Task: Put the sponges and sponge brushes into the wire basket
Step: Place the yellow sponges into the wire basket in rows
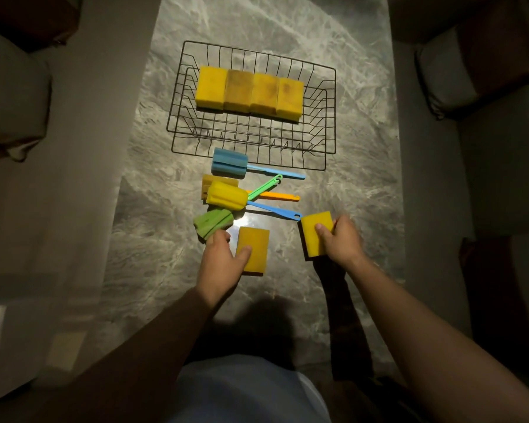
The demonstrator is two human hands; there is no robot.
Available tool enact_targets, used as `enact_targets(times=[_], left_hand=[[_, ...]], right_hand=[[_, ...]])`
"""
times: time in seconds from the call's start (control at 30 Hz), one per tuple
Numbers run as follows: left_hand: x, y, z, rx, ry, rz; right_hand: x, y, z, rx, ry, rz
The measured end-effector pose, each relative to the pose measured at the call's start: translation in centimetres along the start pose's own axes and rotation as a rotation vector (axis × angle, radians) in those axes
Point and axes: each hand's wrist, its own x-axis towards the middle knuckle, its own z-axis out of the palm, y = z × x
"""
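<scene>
Grey marble with pale veining runs away from us as a long table (348,184), lit from above so that a bright glare spot sits near its middle; the room around it is dim, with cushioned seats (16,96) on both sides over a plain floor. Toward the far end stands the wire basket (324,87), and four yellow sponges (249,91) lie side by side along its far half, touching one another. Just in front of the basket lie the sponge brushes (226,195): a blue-headed one nearest the wire, then a crossed cluster with yellow and green foam heads and green, orange and blue handles. Our left hand (222,264) rests on a yellow sponge (255,242) lying flat on the marble, thumb on top, fingers on its left edge. Our right hand (339,239) is closed around another yellow sponge (313,227), tilted and partly lifted, thumb across its top face.
</scene>
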Motion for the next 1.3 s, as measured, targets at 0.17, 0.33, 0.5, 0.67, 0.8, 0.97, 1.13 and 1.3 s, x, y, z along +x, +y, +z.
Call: enact_targets(times=[0.17,0.33,0.5,0.67,0.8,0.97,1.13,1.3], left_hand=[[0.1,-0.1,0.6,0.024,-0.041,-0.025],[0.7,1.2,0.2,-0.049,-0.119,-0.065],[2.2,4.4,-4.0,-0.268,-0.119,0.023],[8.0,10.3,-10.7,-0.383,0.020,0.089],[14.0,14.1,-14.9,-0.391,0.054,0.113],[21.6,17.5,-17.6,-0.360,0.099,0.068],[27.9,19.5,-18.1,-0.282,0.117,0.030],[31.9,19.5,-17.6,-0.089,0.156,0.062]], right_hand=[[-0.2,0.5,-0.2,0.158,-0.031,0.038],[-0.7,0.4,-1.6,0.255,-0.012,0.017],[-0.2,-2.9,-4.0,0.348,0.048,-0.116],[3.2,-10.0,-6.4,0.440,0.071,-0.235],[6.9,-16.1,-7.2,0.507,0.067,-0.255],[11.7,-22.0,-7.0,0.517,0.048,-0.253],[16.1,-25.6,-5.8,0.478,0.038,-0.209],[19.1,-28.6,-4.1,0.472,-0.001,-0.191]])
